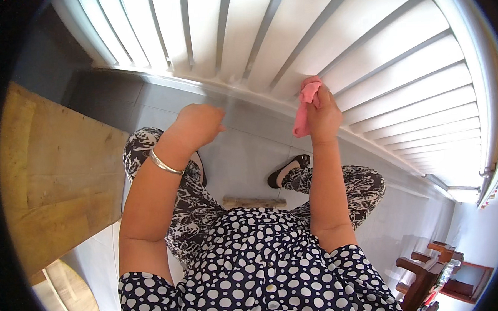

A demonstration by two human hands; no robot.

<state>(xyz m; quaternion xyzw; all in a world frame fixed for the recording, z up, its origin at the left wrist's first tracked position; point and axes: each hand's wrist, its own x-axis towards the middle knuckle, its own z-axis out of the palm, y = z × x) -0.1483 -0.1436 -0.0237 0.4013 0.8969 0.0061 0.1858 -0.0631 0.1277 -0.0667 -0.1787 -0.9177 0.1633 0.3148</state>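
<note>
A crumpled pink cloth (301,120) is gripped in my right hand (326,114), its loose end hanging to the left of the fingers. That hand is up against the lower part of a white slatted panel (288,37), and the cloth's top touches or nearly touches a slat. My left hand (199,125), with a silver bangle on its wrist, hovers over the grey floor short of the panel's bottom rail. Its fingers are curled in and nothing shows in them.
A wooden board or tabletop (66,169) stands close on my left, above a round wooden piece (71,291). Grey floor tiles (233,167) lie between my feet. Dark wooden furniture (432,270) is at the lower right. A wooden edge (254,202) shows just beyond my shirt.
</note>
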